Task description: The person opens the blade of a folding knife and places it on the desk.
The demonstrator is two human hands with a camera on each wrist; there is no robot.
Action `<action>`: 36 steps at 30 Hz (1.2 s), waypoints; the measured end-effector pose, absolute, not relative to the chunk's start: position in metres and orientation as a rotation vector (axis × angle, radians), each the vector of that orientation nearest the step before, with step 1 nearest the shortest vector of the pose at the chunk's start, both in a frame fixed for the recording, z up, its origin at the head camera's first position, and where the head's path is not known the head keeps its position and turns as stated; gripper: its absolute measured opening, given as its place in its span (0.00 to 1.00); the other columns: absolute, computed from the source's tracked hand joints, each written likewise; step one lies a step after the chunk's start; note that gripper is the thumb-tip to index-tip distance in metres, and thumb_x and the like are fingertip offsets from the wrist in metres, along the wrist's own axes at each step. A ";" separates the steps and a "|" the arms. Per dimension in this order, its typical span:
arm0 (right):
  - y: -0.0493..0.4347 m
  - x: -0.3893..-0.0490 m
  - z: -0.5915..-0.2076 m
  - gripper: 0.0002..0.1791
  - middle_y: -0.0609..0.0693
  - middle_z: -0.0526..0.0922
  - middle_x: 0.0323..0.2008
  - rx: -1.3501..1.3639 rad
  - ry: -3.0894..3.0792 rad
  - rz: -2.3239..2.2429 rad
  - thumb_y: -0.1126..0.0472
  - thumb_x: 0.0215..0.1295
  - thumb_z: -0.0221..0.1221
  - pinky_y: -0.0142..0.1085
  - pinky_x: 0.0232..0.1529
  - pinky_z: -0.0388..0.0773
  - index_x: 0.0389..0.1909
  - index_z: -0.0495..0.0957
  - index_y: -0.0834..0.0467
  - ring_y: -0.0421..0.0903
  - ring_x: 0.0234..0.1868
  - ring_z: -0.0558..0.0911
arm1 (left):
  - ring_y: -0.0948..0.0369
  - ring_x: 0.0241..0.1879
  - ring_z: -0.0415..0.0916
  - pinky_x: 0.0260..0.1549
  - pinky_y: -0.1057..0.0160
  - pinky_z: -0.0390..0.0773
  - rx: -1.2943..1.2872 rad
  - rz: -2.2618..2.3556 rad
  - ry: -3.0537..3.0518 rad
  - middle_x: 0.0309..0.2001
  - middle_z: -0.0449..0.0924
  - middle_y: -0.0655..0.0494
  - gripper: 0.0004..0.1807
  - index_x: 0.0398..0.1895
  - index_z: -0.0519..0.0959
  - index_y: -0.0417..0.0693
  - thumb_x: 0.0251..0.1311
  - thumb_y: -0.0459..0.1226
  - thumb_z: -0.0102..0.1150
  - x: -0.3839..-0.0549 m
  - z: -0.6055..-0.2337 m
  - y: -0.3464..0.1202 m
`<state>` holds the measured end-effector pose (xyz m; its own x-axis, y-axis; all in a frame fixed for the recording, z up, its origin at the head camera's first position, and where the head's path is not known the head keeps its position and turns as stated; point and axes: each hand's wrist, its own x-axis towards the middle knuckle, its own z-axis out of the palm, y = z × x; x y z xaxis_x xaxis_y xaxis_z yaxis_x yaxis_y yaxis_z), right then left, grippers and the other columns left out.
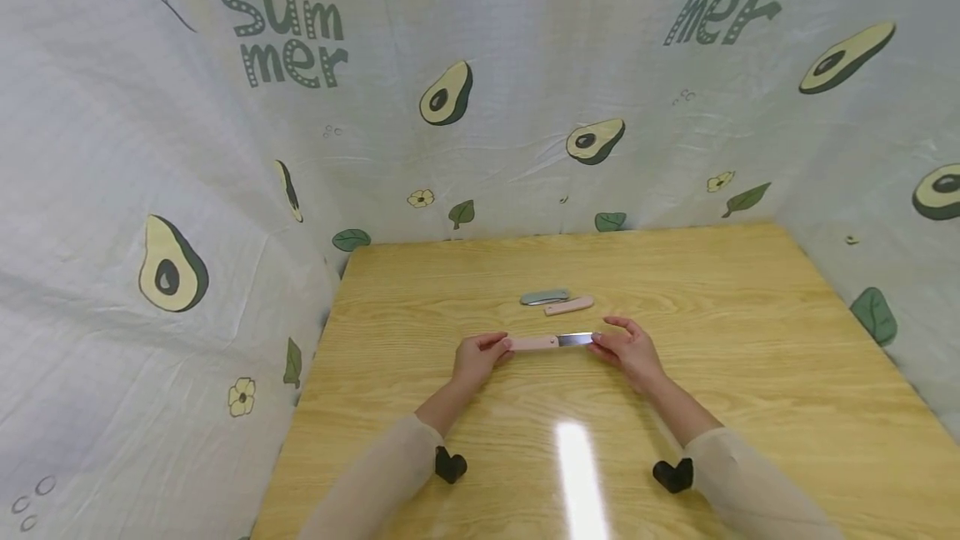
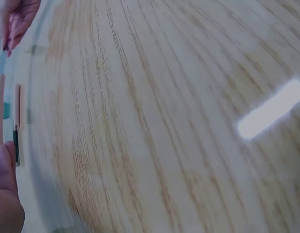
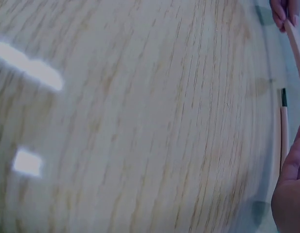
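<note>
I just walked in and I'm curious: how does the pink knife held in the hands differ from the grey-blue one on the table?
The held pink knife has its blade out in line with its handle; the grey-blue knife is folded. The left hand and right hand hold the held pink knife; the grey-blue knife lies on the table. The held pink knife also looks longer than the grey-blue knife. Both have slim handles.
</note>
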<state>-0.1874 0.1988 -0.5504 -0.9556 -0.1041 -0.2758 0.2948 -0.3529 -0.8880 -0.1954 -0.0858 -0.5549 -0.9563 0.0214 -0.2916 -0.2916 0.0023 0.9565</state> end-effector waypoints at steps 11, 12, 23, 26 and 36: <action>0.198 -0.190 -0.559 0.37 0.44 0.87 0.32 0.267 1.760 -2.296 0.73 0.67 0.55 0.29 0.43 0.83 0.72 0.47 0.68 0.39 0.36 0.87 | 0.57 0.40 0.86 0.41 0.65 0.84 -0.344 2.067 2.109 0.46 0.84 0.41 0.14 0.48 0.82 0.34 0.59 0.31 0.64 -0.197 -0.558 -0.083; 0.198 -0.190 -0.559 0.37 0.44 0.86 0.32 0.266 1.768 -2.285 0.73 0.67 0.55 0.29 0.43 0.83 0.72 0.47 0.68 0.39 0.36 0.87 | 0.58 0.39 0.86 0.40 0.65 0.84 -0.342 2.063 2.122 0.44 0.84 0.42 0.14 0.48 0.83 0.35 0.59 0.31 0.64 -0.198 -0.559 -0.083; 0.191 -0.198 -0.560 0.41 0.55 0.86 0.35 0.373 1.882 -2.195 0.72 0.65 0.57 0.29 0.41 0.84 0.74 0.46 0.65 0.41 0.32 0.88 | 0.67 0.30 0.84 0.32 0.73 0.83 -0.370 1.847 2.413 0.33 0.87 0.55 0.24 0.54 0.82 0.49 0.51 0.41 0.72 -0.205 -0.564 -0.088; 0.189 -0.202 -0.560 0.43 0.59 0.85 0.37 0.420 1.902 -2.176 0.72 0.65 0.59 0.29 0.39 0.84 0.75 0.45 0.63 0.41 0.31 0.88 | 0.68 0.29 0.84 0.33 0.72 0.82 -0.391 1.787 2.453 0.32 0.87 0.57 0.26 0.55 0.82 0.52 0.50 0.44 0.73 -0.207 -0.564 -0.089; 0.184 -0.210 -0.560 0.47 0.57 0.85 0.33 0.463 1.982 -2.076 0.72 0.63 0.60 0.30 0.34 0.84 0.77 0.41 0.60 0.41 0.26 0.87 | 0.69 0.29 0.83 0.37 0.67 0.83 -0.389 1.695 2.560 0.34 0.88 0.59 0.29 0.59 0.79 0.55 0.52 0.45 0.72 -0.210 -0.567 -0.086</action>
